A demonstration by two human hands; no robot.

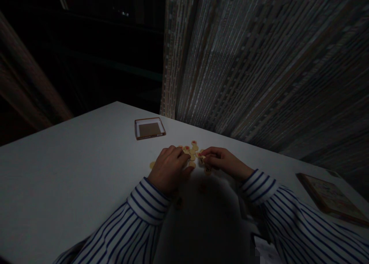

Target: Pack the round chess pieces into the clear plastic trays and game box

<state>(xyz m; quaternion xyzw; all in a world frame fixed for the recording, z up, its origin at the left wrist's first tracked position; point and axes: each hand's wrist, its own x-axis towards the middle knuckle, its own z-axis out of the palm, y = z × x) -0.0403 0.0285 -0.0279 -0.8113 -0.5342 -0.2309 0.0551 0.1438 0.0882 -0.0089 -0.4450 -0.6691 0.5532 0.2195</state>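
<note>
Handling round pieces [192, 156], centre frame: right hand [221, 160] pinching one; left hand [170, 168] curled, hold unclear; next move seemingly needs light touch.

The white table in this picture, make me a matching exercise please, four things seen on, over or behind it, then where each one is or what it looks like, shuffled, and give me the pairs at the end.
Column one
1. Shallow box
2. Round pieces
3. Sleeves
4. Curtain

Column two
A. White with dark blue stripes
B. Hanging behind the table
C. Loose, mostly between the left hand and the right hand
D. Lying open, beyond the left hand

Right pairs: 1-D, 2-C, 3-A, 4-B
</note>
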